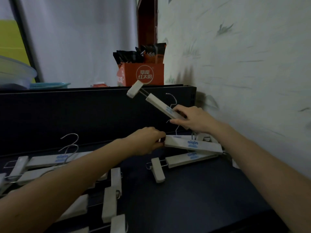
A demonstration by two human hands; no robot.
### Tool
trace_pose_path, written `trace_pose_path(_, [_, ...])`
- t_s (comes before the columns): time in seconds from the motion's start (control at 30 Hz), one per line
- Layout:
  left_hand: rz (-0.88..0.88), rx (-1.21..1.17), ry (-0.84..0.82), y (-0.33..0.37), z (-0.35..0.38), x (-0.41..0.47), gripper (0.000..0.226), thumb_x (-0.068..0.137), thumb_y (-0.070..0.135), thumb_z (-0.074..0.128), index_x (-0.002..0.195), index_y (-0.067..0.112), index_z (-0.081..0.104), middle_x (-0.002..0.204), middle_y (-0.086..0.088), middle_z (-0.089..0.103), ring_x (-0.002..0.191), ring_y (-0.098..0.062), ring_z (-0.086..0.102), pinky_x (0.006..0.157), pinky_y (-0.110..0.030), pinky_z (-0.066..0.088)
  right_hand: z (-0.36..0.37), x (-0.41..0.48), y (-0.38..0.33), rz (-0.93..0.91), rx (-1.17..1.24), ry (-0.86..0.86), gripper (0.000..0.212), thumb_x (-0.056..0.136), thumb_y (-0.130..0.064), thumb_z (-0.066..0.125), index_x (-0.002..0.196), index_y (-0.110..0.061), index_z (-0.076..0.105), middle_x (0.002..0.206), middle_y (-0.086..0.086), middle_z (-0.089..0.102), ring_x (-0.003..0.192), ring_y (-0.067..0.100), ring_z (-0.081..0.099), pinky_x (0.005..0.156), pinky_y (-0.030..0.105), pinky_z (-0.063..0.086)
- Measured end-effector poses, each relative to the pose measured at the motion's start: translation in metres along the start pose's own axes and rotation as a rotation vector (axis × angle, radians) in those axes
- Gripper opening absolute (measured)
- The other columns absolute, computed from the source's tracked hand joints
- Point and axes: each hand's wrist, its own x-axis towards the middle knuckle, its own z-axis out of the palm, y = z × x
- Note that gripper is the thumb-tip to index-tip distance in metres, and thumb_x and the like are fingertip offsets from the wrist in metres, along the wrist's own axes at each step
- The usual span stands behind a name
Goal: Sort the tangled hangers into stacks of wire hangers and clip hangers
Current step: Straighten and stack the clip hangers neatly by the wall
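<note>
The right hand (193,120) grips the raised clip hanger (159,104), its bar slanting up-left. The left hand (148,142) pinches the left end of the lying clip hanger (193,145) just below.

Dim, cool light; wall (244,47) at right was brightest. Raised hanger (159,105) threw a soft shadow on it, and its clip end was motion-blurred. Table (193,190) went near-black. Wide-angle bend at edges.

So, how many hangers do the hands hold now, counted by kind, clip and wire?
Clip hangers: 2 (lifted clip hanger in the right hand; lower clip hanger, gripped at its end by the left hand)
Wire hangers: 0
Total: 2
</note>
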Motion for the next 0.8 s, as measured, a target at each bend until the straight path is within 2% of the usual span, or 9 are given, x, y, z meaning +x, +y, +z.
trace_pose_path(0.13, [-0.018, 0.012, 0.022, 0.005, -0.005, 0.001, 0.026, 0.093, 0.029, 0.048, 0.115, 0.016, 0.053, 0.105, -0.007, 0.056, 0.082, -0.016, 0.048, 0.076, -0.034, 0.047, 0.007, -0.004, -0.007, -0.005, -0.089, 0.099, 0.046, 0.085, -0.062, 0.044, 0.119, -0.03, 0.046, 0.103, 0.002, 0.064, 0.081, 0.021, 0.06, 0.069, 0.039, 0.052])
trace_pose_path(0.2, [-0.026, 0.02, 0.035, 0.007, -0.007, 0.0, 0.026, 0.093, 0.03, 0.048, 0.114, 0.016, 0.053, 0.105, -0.007, 0.057, 0.085, -0.018, 0.053, 0.078, -0.036, 0.049, 0.012, -0.006, -0.013, -0.031, -0.134, 0.172, 0.044, 0.088, -0.06, 0.04, 0.116, -0.027, 0.046, 0.098, 0.002, 0.065, 0.075, 0.02, 0.059, 0.061, 0.034, 0.048])
trace_pose_path(0.27, [-0.026, 0.016, 0.067, 0.007, -0.01, -0.003, 0.025, 0.093, 0.03, 0.047, 0.112, 0.015, 0.054, 0.105, -0.007, 0.057, 0.088, -0.021, 0.056, 0.079, -0.037, 0.05, 0.019, -0.008, -0.018, -0.065, -0.237, 0.279, 0.045, 0.089, -0.059, 0.036, 0.116, -0.024, 0.048, 0.089, 0.004, 0.065, 0.065, 0.016, 0.051, 0.054, 0.029, 0.036])
trace_pose_path(0.33, [-0.023, 0.029, 0.105, 0.006, -0.014, -0.004, 0.025, 0.093, 0.031, 0.047, 0.111, 0.015, 0.055, 0.105, -0.007, 0.057, 0.089, -0.022, 0.056, 0.078, -0.037, 0.05, 0.022, -0.009, -0.021, -0.071, -0.316, 0.349, 0.05, 0.09, -0.058, 0.036, 0.118, -0.02, 0.051, 0.088, 0.008, 0.062, 0.069, 0.017, 0.044, 0.063, 0.028, 0.029])
trace_pose_path(0.4, [-0.017, 0.041, 0.115, 0.007, -0.018, -0.004, 0.026, 0.093, 0.031, 0.047, 0.112, 0.015, 0.055, 0.105, -0.007, 0.057, 0.087, -0.02, 0.054, 0.077, -0.036, 0.049, 0.022, -0.008, -0.021, -0.073, -0.366, 0.374, 0.051, 0.09, -0.058, 0.037, 0.119, -0.019, 0.052, 0.089, 0.009, 0.06, 0.075, 0.018, 0.041, 0.069, 0.03, 0.024])
trace_pose_path(0.47, [-0.016, 0.063, 0.103, 0.009, -0.02, -0.004, 0.025, 0.093, 0.031, 0.048, 0.113, 0.016, 0.055, 0.106, -0.007, 0.057, 0.087, -0.019, 0.053, 0.079, -0.036, 0.05, 0.019, -0.005, -0.021, -0.104, -0.372, 0.39, 0.046, 0.088, -0.057, 0.041, 0.116, -0.022, 0.052, 0.089, 0.007, 0.059, 0.074, 0.016, 0.036, 0.069, 0.03, 0.022])
trace_pose_path(0.57, [-0.021, 0.071, 0.098, 0.011, -0.021, -0.004, 0.025, 0.093, 0.03, 0.048, 0.111, 0.014, 0.055, 0.109, -0.008, 0.059, 0.093, -0.022, 0.058, 0.083, -0.039, 0.051, 0.019, -0.002, -0.024, -0.163, -0.383, 0.343, 0.04, 0.088, -0.052, 0.045, 0.116, -0.025, 0.05, 0.092, 0.006, 0.06, 0.077, 0.016, 0.04, 0.069, 0.031, 0.023])
trace_pose_path(0.67, [-0.049, 0.066, 0.081, 0.012, -0.022, -0.006, 0.025, 0.093, 0.03, 0.048, 0.11, 0.013, 0.055, 0.107, -0.008, 0.059, 0.091, -0.022, 0.058, 0.082, -0.038, 0.051, 0.022, 0.001, -0.029, -0.133, -0.275, 0.325, 0.04, 0.089, -0.053, 0.044, 0.116, -0.024, 0.048, 0.088, 0.004, 0.055, 0.075, 0.016, 0.042, 0.066, 0.03, 0.029])
trace_pose_path(0.8, [-0.063, 0.045, 0.073, 0.012, -0.022, -0.011, 0.023, 0.094, 0.03, 0.047, 0.107, 0.012, 0.055, 0.103, -0.008, 0.058, 0.088, -0.023, 0.056, 0.081, -0.041, 0.05, 0.016, 0.006, -0.035, -0.078, 0.077, 0.271, 0.043, 0.09, -0.051, 0.045, 0.118, -0.018, 0.046, 0.087, -0.002, 0.053, 0.069, 0.015, 0.054, 0.057, 0.028, 0.044])
